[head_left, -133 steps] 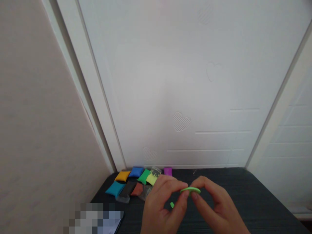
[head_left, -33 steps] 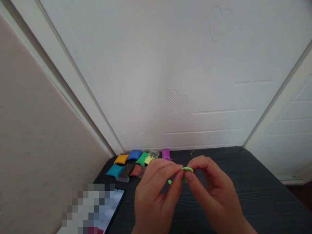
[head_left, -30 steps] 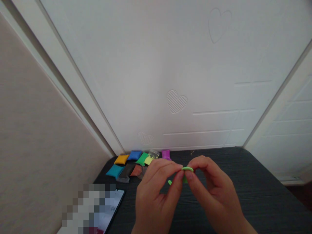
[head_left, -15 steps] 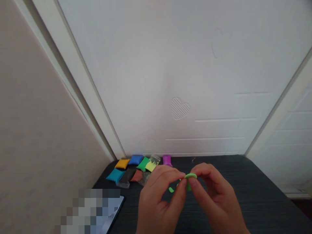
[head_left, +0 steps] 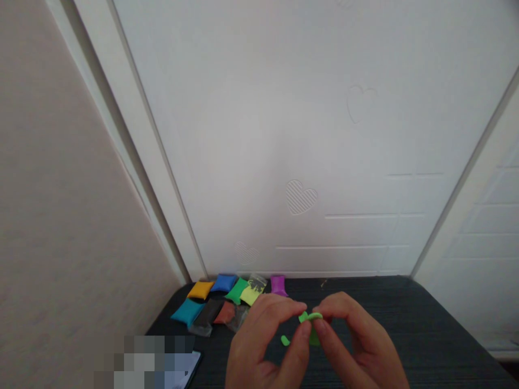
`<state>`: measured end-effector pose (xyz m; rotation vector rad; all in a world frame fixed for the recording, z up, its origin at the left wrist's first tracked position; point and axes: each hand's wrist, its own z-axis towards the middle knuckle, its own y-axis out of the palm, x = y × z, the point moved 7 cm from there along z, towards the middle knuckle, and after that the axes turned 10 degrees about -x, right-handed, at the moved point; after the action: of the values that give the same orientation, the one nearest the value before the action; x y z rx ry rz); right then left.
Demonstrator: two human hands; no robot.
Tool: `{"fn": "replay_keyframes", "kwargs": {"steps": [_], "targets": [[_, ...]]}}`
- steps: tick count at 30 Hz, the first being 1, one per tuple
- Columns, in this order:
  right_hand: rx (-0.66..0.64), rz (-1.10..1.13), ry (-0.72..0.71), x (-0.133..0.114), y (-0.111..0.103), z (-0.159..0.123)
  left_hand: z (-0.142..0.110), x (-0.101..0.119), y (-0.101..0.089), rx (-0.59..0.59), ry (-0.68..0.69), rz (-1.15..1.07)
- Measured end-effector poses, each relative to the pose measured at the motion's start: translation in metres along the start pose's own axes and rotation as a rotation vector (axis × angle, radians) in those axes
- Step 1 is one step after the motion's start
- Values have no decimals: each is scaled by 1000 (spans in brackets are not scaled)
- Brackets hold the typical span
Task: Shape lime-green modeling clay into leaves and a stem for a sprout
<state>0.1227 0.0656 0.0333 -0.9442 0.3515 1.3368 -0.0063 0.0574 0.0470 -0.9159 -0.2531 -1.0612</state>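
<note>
Both hands meet low in the view, a little right of the middle, above the dark table. My left hand (head_left: 265, 346) has its thumb and index finger closed at the left end of a bright green piece of modelling clay (head_left: 314, 316). On the other side my right hand (head_left: 360, 346) pinches that clay between thumb and index finger. Its upper part looks like a thin, flattened strip. More green shows below, between the thumbs, partly covered by them. A small curved bit of green clay (head_left: 285, 341) lies on the table beside my left thumb.
Soft clay packets lie at the table's back left, among them a yellow packet (head_left: 200, 290), a teal packet (head_left: 187, 312) and a purple packet (head_left: 278, 285). A phone or tablet (head_left: 188, 367), partly blurred out, is at front left. A white panel (head_left: 243, 135) rises behind the table (head_left: 425, 324).
The view has tilted up, so everything sits lower in it. My left index finger has lifted slightly from the thumb, and a green bit now shows between them.
</note>
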Motion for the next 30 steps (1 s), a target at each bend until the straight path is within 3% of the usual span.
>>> {"fn": "replay_keyframes", "kwargs": {"steps": [5, 12, 18, 20, 26, 30], "targets": [[-39, -63, -26, 0, 1, 4, 2, -2, 4, -21, -25, 10], [-67, -93, -17, 4, 7, 2, -7, -11, -2, 168, -220, -72], [-40, -112, 15, 10, 8, 0, -12, -23, 0, 195, -328, -181], [-18, -90, 54, 12, 5, 0, -13, -27, 3, 184, -344, -208], [21, -116, 91, 13, -1, -2, -3, -20, 11, -32, -241, -73], [17, -166, 70, 11, -2, -2, -1, -18, 11, -58, -238, -67]]}}
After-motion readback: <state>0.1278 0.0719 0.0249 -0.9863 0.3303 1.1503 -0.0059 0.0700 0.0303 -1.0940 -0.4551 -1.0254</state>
